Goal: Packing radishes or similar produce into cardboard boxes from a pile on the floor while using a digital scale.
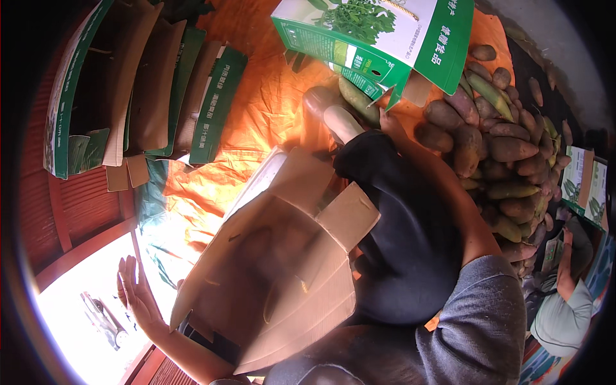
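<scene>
My left hand (133, 292) is raised at the lower left, its fingers stretched out and holding nothing. Beside that forearm, an open brown cardboard carton (308, 269) lies tilted against my lap, its flaps spread and its inside showing. My right arm reaches forward past my dark-trousered leg. The right hand (389, 122) is at the lower corner of a green-and-white carton (359, 42) with a rope handle. A green flap hides most of its fingers, so I cannot tell whether they grip. Just left of this hand lies a long green root vegetable (358, 101).
A large heap of reddish-brown and green root vegetables (507, 147) lies on the right. Several open cartons (147, 83) stand nested at the upper left on an orange tarp (256, 102). At the far right sits another person (561, 317) near more printed cartons (584, 186).
</scene>
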The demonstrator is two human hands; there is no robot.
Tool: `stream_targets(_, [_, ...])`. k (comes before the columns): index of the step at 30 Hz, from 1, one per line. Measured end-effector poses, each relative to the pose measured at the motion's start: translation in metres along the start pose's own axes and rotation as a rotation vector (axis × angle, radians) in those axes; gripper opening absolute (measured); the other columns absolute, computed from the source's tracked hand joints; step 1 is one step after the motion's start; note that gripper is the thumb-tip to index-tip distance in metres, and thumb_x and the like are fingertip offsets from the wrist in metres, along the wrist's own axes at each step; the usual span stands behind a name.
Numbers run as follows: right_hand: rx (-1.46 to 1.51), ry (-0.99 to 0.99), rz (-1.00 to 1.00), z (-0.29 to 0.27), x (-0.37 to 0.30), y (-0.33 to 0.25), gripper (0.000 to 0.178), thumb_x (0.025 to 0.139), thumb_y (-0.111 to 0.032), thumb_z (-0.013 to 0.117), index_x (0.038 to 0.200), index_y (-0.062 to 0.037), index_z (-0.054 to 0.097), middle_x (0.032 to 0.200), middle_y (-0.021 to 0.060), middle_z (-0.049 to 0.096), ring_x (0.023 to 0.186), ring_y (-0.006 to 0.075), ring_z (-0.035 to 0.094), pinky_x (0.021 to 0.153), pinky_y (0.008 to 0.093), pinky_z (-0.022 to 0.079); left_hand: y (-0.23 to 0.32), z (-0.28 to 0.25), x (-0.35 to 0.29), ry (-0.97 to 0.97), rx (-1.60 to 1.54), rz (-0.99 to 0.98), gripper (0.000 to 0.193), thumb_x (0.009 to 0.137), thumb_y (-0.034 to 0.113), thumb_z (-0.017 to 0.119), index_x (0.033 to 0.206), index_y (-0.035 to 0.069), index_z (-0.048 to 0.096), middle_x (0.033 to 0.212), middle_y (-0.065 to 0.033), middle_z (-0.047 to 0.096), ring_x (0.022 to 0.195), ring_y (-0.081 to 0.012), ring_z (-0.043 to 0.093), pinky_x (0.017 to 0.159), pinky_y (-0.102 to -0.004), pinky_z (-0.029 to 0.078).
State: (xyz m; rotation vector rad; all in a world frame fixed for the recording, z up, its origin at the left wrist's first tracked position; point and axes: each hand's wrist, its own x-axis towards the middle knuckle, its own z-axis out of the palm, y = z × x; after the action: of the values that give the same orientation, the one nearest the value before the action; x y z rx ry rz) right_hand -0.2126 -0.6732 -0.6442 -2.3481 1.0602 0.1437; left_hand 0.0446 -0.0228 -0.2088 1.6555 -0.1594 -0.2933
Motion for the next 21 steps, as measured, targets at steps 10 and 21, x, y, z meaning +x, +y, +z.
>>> stream_targets(10, [-0.193,-0.292,0.106,-0.074,-0.118,-0.015,0.042,0.095,-0.021,0.054,0.134,-0.0029,0.055,0.123,0.0267,0.064,0.103,0.0389,0.067,0.092,0.0449,0.050,0.032,-0.019,-0.035,0.079,0.086,0.053,0.045,0.105,0.024,0.054,0.136,-0.007,0.053,0.140,-0.0226,0.055,0.135,-0.0369,0.049,0.118,-0.0542,0.035])
stream_targets(21, [0.333,-0.058,0.273,-0.265,-0.352,-0.033,0.051,0.087,-0.014,0.074,0.133,-0.0005,0.058,0.118,0.0096,0.067,0.102,0.0193,0.064,0.090,0.0333,0.050,0.068,0.003,-0.080,-0.159,0.330,0.096,0.044,0.104,0.029,0.053,0.133,-0.005,0.058,0.130,-0.0175,0.063,0.125,-0.0273,0.060,0.106,-0.0408,0.046])
